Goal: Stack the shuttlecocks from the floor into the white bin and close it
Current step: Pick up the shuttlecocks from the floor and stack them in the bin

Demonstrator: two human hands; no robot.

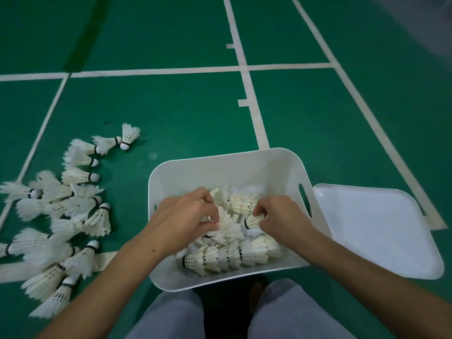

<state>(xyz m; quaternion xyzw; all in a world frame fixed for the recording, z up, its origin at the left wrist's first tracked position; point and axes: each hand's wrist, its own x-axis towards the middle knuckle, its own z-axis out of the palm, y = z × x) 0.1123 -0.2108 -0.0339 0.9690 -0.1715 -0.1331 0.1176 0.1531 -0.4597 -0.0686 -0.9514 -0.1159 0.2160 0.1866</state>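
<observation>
Both forearms reach forward and down from the bottom corners of the view and meet over the open white bin, which sits on the green court floor just ahead of the person's knees in grey trousers.

The left hand is inside the bin on its left side, knuckles up, wrist bent slightly inward. Its fingers curl down and its thumb closes against the fingertips on the feathers of a shuttlecock in the middle of the bin, pinching it.

The right hand comes in from the right, back of the hand up, fingers curled tight. It grips the feather skirt of another shuttlecock whose black-banded cork end points left toward the left hand. The two hands are near each other but do not touch.

Below the hands, along the bin's near wall, lies a nested row of shuttlecocks on its side, cork end to the left. A second nested row lies behind the hands toward the far wall.

On the floor to the left of the bin, well apart from it, a loose pile of shuttlecocks is scattered across a white court line.

The bin's white lid lies flat on the floor, touching the bin's right side beside its handle slot.
</observation>
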